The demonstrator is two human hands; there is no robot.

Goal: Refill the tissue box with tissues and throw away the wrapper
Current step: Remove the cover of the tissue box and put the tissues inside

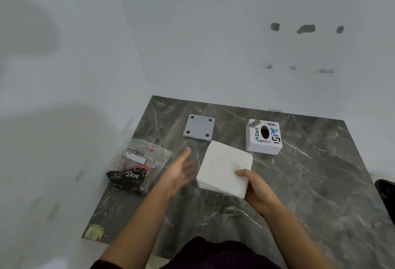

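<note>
A thick stack of white tissues (223, 167) is held above the dark marble table, gripped at its near right corner by my right hand (255, 191). My left hand (181, 170) hovers open just left of the stack, fingers spread, blurred, touching nothing. The white tissue box (264, 137), covered in stickers and showing an oval slot on top, stands at the far right. Its grey square base plate (199, 127) lies apart at the far middle. The clear plastic wrapper (139, 165) with a black "Dove" print lies crumpled at the table's left edge.
The marble table (320, 183) sits in a corner of white walls, at its far and left sides. A scrap of yellowish tape (94, 231) sticks to the near left corner. A black object (385, 196) shows at the right edge.
</note>
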